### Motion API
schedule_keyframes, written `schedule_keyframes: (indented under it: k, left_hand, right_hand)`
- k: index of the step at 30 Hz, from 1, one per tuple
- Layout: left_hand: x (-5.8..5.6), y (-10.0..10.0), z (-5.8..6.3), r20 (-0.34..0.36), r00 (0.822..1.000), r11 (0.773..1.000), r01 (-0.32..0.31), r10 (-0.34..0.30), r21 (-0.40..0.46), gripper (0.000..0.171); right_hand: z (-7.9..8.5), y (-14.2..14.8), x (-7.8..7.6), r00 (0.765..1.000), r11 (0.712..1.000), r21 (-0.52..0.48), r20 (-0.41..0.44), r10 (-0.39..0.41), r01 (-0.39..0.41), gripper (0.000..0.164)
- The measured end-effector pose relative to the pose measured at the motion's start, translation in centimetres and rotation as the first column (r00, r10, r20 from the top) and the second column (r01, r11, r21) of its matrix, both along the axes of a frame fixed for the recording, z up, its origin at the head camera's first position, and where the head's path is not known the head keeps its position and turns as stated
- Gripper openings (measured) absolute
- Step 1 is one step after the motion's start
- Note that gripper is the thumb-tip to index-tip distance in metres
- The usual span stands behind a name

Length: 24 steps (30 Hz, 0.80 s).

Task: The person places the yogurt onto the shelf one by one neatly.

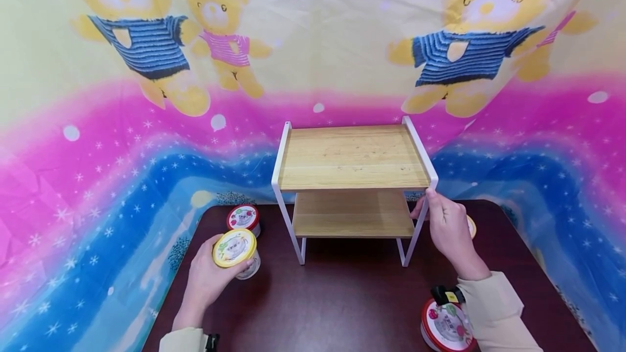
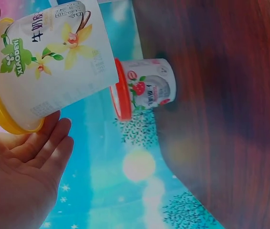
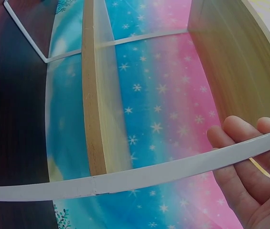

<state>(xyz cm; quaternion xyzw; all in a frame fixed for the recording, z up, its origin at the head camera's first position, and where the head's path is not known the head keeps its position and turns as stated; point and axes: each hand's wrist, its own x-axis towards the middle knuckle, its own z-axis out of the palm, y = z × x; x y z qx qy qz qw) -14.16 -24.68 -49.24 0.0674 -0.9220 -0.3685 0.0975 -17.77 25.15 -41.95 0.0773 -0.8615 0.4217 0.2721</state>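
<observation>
While the left hand point(image 1: 207, 276) grips the yellow-lidded tub point(image 1: 236, 247) round its side, thumb on one side and fingers on the other, the tub is off the table point(image 1: 337, 308), left of the shelf point(image 1: 347, 159). Tub is white, yellow flowers printed on it, green leaf logo reading XIAODEYI, lid on.

Right hand point(image 1: 449, 227) has the shelf: thumb in front, fingers behind the white side bar, just under the top board's front right corner. Shelf stands upright toward the table's back; white frame, two wood-look boards.

Red-lidded tub point(image 1: 244, 216) just behind the held one, upright on the table. Second red-lidded one point(image 1: 445, 325) at near right, partly under the right sleeve point(image 1: 491, 300). Another yellow lid point(image 1: 471, 227) peeks out behind the right hand, mostly hidden.

Table is dark reddish-brown. Backdrop point(image 1: 318, 42) around it: printed bears, snowflakes, pink and blue bands.
</observation>
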Motion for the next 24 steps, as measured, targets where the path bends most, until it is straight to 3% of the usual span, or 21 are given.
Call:
schedule_keyframes:
  k: [24]
  left_hand:
    - [0.0,1.5,1.9,-0.094,0.994,0.998,0.055,-0.055,0.006,0.106]
  right_hand:
    - [0.0,-0.1,0.0,1.000,1.000,0.006,-0.013,-0.011,0.011,0.047]
